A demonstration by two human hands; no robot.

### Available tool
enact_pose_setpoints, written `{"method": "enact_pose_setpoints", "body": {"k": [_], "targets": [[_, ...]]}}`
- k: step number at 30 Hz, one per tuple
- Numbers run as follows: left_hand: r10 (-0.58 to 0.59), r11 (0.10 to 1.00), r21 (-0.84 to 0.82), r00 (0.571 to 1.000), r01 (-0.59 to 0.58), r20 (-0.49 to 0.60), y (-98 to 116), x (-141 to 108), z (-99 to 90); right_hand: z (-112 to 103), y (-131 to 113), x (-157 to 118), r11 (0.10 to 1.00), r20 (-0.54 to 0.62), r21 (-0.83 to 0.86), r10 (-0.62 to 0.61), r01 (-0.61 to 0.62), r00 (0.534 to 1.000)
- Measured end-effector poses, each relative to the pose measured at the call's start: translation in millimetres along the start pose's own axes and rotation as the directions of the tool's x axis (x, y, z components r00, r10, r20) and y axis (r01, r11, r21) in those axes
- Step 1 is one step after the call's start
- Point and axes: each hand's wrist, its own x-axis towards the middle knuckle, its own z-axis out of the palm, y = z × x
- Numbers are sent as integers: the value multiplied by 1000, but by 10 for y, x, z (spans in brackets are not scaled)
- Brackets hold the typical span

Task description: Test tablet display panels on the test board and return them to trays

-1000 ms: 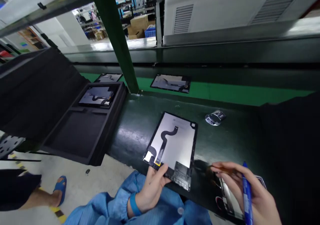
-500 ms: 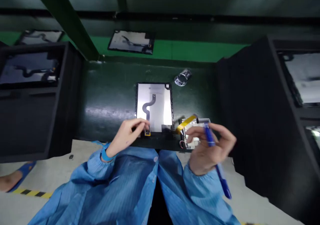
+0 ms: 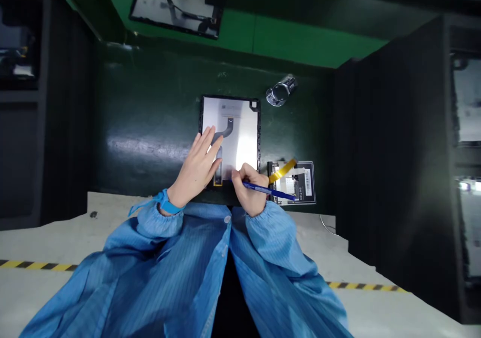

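Observation:
A tablet screen panel [image 3: 238,145] lies back side up before me, silver with a black frame and a dark curved ribbon cable [image 3: 227,127]. My left hand [image 3: 197,167] rests flat on its left side, fingers stretched, covering part of the cable. In my right hand [image 3: 251,189] a blue pen [image 3: 276,192] is gripped, its tip end at the panel's lower edge. Right of that hand sits a small test board [image 3: 308,183] in a clear-edged case, with a yellow flex cable [image 3: 282,171] rising from it.
A clear cylindrical object [image 3: 281,90] lies beyond the panel on the dark green bench [image 3: 158,107]. Another screen panel [image 3: 176,7] rests on the green strip at the back. Black racks [image 3: 394,162] holding panels stand at both sides.
My right hand has moved left from above the test board to the panel's lower edge, closing on the pen in a writing grip. My left hand has slid up and flattened onto the panel.

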Motion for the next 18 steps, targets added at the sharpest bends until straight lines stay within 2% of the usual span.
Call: {"method": "enact_pose_setpoints", "body": {"k": [6, 9, 11, 13, 15, 16, 18], "targets": [[-5, 1000, -7, 1000, 5, 15, 17, 9, -17, 29, 2, 0, 982, 34, -166, -87, 91, 996], [-9, 1000, -14, 1000, 10, 25, 20, 12, -18, 41, -1, 10, 990, 14, -117, -78, 80, 997], [-16, 1000, -2, 999, 16, 41, 24, 13, -34, 7, -44, -2, 999, -43, -38, -35, 34, 998], [-16, 1000, 20, 997, 15, 70, 30, 15, -84, -97, -139, -35, 996, -72, 88, -13, 19, 997], [-4, 999, 53, 992, -2, 122, 39, 31, -178, -282, -265, -84, 976, -69, 196, -87, 99, 994], [3, 997, 75, 988, -15, 154, 44, 51, -240, -399, -324, -109, 962, -82, 216, -151, 165, 985], [16, 991, 124, 975, -44, 223, 53, 130, -372, -654, -398, -149, 957, -195, 142, -223, 253, 955]]}}
